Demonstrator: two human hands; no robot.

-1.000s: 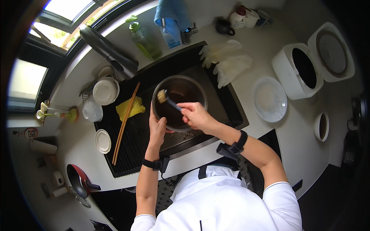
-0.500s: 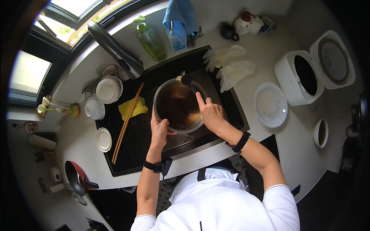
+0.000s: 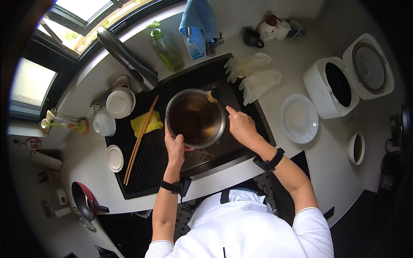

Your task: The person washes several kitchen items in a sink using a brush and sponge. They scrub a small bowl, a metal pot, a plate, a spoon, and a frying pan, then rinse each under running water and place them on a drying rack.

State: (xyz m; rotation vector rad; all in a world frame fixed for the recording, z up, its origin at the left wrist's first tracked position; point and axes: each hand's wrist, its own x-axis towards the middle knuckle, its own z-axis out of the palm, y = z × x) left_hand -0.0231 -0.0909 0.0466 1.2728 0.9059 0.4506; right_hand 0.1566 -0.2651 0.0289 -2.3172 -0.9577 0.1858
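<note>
Over the dark sink (image 3: 241,129) I hold a round metal pot (image 3: 170,118) with brownish liquid inside. My left hand (image 3: 175,148) grips its near left side, thumb on the rim and fingers beneath. A dish brush (image 3: 216,93) with a black head and pale bristles is in my right hand (image 3: 243,128), whose fingers are wrapped round the handle. The bristles touch or hover at the pot's far right rim; I cannot tell which. Small pale scraps (image 3: 204,154) lie on the sink floor just below the pot.
Wooden chopsticks (image 3: 140,144) and a yellow cloth (image 3: 146,124) lie on the ribbed drainboard at left, near a small white dish (image 3: 115,158). The faucet (image 3: 129,60) and a green soap bottle (image 3: 167,49) stand behind. Gloves (image 3: 259,85), a plate (image 3: 300,118) and an open rice cooker (image 3: 331,88) are at right.
The brush has shifted right along the pot's far rim, and its bristles now show more plainly. The pot has moved slightly left with my left hand; my right hand has moved slightly right.
</note>
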